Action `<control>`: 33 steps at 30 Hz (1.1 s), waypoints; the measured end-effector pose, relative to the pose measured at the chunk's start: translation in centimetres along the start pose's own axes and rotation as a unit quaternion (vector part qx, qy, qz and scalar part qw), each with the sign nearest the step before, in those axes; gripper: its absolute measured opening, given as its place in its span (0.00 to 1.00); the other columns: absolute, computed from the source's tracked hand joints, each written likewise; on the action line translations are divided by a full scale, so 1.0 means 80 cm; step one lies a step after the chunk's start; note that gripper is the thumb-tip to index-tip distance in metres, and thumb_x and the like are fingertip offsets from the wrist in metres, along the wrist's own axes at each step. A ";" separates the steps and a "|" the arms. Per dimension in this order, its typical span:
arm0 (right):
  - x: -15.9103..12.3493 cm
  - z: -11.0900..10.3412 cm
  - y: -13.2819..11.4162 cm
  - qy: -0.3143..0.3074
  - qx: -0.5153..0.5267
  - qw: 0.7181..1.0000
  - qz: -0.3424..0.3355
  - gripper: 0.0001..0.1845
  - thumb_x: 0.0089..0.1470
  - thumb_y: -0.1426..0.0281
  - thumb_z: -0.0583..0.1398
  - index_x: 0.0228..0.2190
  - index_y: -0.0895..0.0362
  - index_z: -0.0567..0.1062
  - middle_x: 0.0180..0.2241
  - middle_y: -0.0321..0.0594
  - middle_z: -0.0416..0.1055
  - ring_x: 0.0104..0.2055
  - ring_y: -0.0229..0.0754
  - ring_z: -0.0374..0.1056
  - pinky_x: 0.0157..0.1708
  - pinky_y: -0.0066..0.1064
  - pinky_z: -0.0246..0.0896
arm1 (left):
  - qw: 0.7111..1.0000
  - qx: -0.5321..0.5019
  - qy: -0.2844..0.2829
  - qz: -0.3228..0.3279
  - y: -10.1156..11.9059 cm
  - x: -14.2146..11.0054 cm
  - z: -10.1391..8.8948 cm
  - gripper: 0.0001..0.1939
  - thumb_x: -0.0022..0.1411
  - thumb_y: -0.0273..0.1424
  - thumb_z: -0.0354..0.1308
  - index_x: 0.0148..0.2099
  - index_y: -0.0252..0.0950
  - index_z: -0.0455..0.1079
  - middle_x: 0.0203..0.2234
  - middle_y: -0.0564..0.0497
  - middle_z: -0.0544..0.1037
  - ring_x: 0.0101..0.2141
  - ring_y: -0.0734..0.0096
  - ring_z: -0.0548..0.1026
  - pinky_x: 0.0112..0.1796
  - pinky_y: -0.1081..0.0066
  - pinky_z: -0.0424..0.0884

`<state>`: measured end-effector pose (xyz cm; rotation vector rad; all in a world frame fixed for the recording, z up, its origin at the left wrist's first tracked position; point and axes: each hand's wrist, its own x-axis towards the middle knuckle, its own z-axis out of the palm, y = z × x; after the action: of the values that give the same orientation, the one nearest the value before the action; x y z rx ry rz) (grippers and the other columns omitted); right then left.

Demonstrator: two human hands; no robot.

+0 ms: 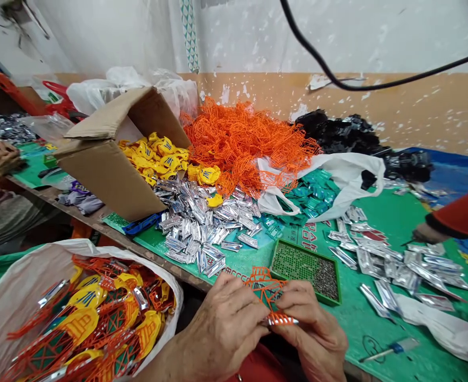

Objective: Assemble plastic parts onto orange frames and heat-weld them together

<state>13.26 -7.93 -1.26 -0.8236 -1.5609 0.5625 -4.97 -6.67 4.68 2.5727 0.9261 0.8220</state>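
Note:
An orange plastic lattice frame (262, 281) is held between my two hands at the table's front edge. My left hand (228, 326) is closed on its left side, with bent fingers along the top. From the other side, my right hand (313, 329) pinches it with thumb and fingers. A silver, pointed edge shows by the frame's lower end; the fingers hide the rest of it. Just beyond my hands stands a green tray (339, 296) with small metal screws (326, 278) heaped at its right end. Loose silver pieces (202, 225) lie behind my left hand.
A tipped cardboard box (102, 175) holds yellow parts (164, 159). Behind are piles of orange frames (242, 138), teal parts (315, 196) and black parts (345, 132). An open sack (174, 297) of assembled pieces stands at left. Other people's hands (427, 232) appear at both sides; a screwdriver (397, 347) lies right.

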 end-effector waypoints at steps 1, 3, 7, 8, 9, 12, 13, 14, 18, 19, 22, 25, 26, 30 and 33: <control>0.001 -0.002 -0.001 -0.003 -0.003 1.000 -0.009 0.03 0.53 0.71 0.64 0.31 0.53 0.74 0.26 0.35 0.74 0.34 0.42 0.67 0.36 0.38 0.64 | 1.000 0.006 -0.008 -0.004 0.003 0.000 -0.001 0.05 0.65 0.27 0.52 0.40 0.34 0.70 0.29 0.50 0.76 0.32 0.67 0.68 0.37 0.65 0.60; 0.002 -0.006 -0.005 -0.013 -0.016 0.999 -0.037 0.02 0.54 0.71 0.63 0.31 0.53 0.74 0.26 0.35 0.74 0.33 0.42 0.67 0.36 0.39 0.64 | 1.000 0.017 -0.023 -0.012 0.006 0.001 -0.002 0.05 0.65 0.27 0.53 0.41 0.35 0.70 0.30 0.50 0.76 0.33 0.67 0.68 0.38 0.64 0.60; 0.006 -0.011 -0.014 -0.038 -0.088 0.993 -0.076 0.03 0.54 0.72 0.62 0.33 0.53 0.74 0.26 0.36 0.75 0.33 0.43 0.69 0.37 0.41 0.64 | 0.999 0.007 0.003 0.032 0.003 0.001 0.000 0.06 0.63 0.24 0.52 0.37 0.35 0.71 0.26 0.52 0.75 0.30 0.69 0.68 0.34 0.66 0.58; 0.006 -0.011 -0.015 -0.041 -0.106 0.991 -0.075 0.04 0.53 0.72 0.63 0.33 0.53 0.73 0.27 0.37 0.75 0.34 0.44 0.69 0.38 0.41 0.64 | 0.999 0.004 0.011 0.044 0.001 0.000 0.001 0.07 0.63 0.24 0.52 0.37 0.35 0.71 0.24 0.52 0.74 0.29 0.70 0.67 0.33 0.67 0.58; 0.005 -0.011 -0.017 -0.042 -0.119 0.989 -0.073 0.04 0.53 0.72 0.63 0.33 0.53 0.73 0.27 0.37 0.75 0.34 0.44 0.69 0.38 0.41 0.64 | 0.999 0.003 0.013 0.049 0.000 0.000 0.002 0.07 0.62 0.23 0.52 0.37 0.35 0.71 0.23 0.53 0.74 0.28 0.71 0.67 0.32 0.67 0.57; -0.002 -0.009 -0.016 -0.041 -0.118 0.990 -0.066 0.03 0.53 0.72 0.62 0.33 0.54 0.73 0.27 0.37 0.74 0.34 0.44 0.68 0.38 0.42 0.63 | 1.000 0.005 -0.007 0.027 0.001 -0.001 0.001 0.07 0.62 0.23 0.53 0.34 0.34 0.71 0.22 0.54 0.73 0.27 0.72 0.67 0.31 0.67 0.57; -0.006 -0.007 -0.014 -0.037 -0.108 0.992 -0.060 0.03 0.54 0.72 0.62 0.33 0.54 0.73 0.28 0.38 0.74 0.35 0.44 0.67 0.38 0.43 0.63 | 1.000 0.003 -0.013 0.019 0.002 -0.001 0.000 0.07 0.62 0.23 0.53 0.34 0.34 0.71 0.23 0.54 0.73 0.27 0.72 0.67 0.31 0.67 0.57; -0.010 -0.006 -0.012 -0.030 -0.097 0.993 -0.053 0.04 0.54 0.72 0.61 0.34 0.54 0.73 0.29 0.38 0.74 0.36 0.45 0.67 0.39 0.43 0.63 | 1.000 -0.003 -0.016 0.014 0.004 0.000 -0.001 0.06 0.63 0.23 0.54 0.34 0.34 0.71 0.23 0.54 0.74 0.27 0.72 0.67 0.32 0.68 0.57; -0.018 -0.004 -0.007 0.000 -0.072 0.997 -0.037 0.07 0.53 0.74 0.62 0.36 0.54 0.72 0.31 0.39 0.73 0.38 0.45 0.66 0.41 0.43 0.62 | 0.999 -0.023 -0.019 0.013 0.005 0.000 -0.003 0.04 0.64 0.25 0.54 0.37 0.34 0.71 0.28 0.53 0.76 0.30 0.71 0.69 0.34 0.68 0.59; -0.017 -0.005 -0.007 0.004 -0.072 0.997 -0.040 0.08 0.53 0.75 0.62 0.36 0.54 0.72 0.30 0.38 0.73 0.38 0.45 0.66 0.41 0.42 0.62 | 0.999 -0.024 -0.020 0.013 0.005 0.000 -0.003 0.04 0.63 0.25 0.55 0.37 0.34 0.71 0.29 0.53 0.77 0.31 0.71 0.69 0.35 0.68 0.59; -0.012 -0.006 -0.010 -0.002 -0.077 0.996 -0.053 0.08 0.53 0.74 0.63 0.37 0.54 0.72 0.30 0.38 0.73 0.36 0.44 0.66 0.40 0.42 0.62 | 1.000 -0.018 -0.016 0.011 0.004 0.001 -0.004 0.04 0.63 0.25 0.54 0.36 0.34 0.70 0.29 0.52 0.76 0.31 0.70 0.69 0.35 0.68 0.59; -0.009 -0.005 -0.015 -0.013 -0.076 0.996 -0.053 0.06 0.55 0.73 0.61 0.37 0.53 0.72 0.30 0.38 0.73 0.37 0.45 0.67 0.40 0.43 0.62 | 1.000 -0.012 -0.003 0.016 0.008 0.004 -0.008 0.07 0.63 0.24 0.53 0.33 0.34 0.70 0.25 0.53 0.75 0.29 0.71 0.68 0.33 0.68 0.58; -0.008 -0.005 -0.017 -0.010 -0.074 0.996 -0.049 0.05 0.55 0.73 0.61 0.36 0.53 0.72 0.31 0.38 0.73 0.38 0.45 0.66 0.41 0.44 0.61 | 1.000 -0.016 -0.002 0.018 0.009 0.005 -0.009 0.08 0.63 0.24 0.53 0.32 0.34 0.70 0.24 0.53 0.74 0.28 0.71 0.68 0.33 0.68 0.58; -0.004 0.000 -0.023 0.011 -0.061 0.998 -0.023 0.04 0.55 0.74 0.60 0.34 0.55 0.70 0.29 0.37 0.71 0.36 0.44 0.65 0.42 0.43 0.59 | 0.997 -0.069 -0.005 0.020 0.008 0.009 -0.011 0.07 0.63 0.24 0.53 0.32 0.33 0.70 0.25 0.53 0.75 0.28 0.72 0.68 0.32 0.69 0.58; 0.002 0.002 -0.022 -0.014 -0.056 0.998 -0.026 0.04 0.55 0.75 0.60 0.32 0.55 0.69 0.28 0.36 0.69 0.34 0.42 0.63 0.42 0.41 0.58 | 0.992 -0.126 -0.013 -0.008 0.000 0.008 -0.008 0.06 0.63 0.25 0.55 0.34 0.34 0.72 0.26 0.53 0.76 0.29 0.73 0.69 0.34 0.70 0.60</control>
<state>12.80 -8.92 0.14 -0.8596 -1.6454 0.4540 -4.95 -6.17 5.43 2.3499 0.7782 0.8415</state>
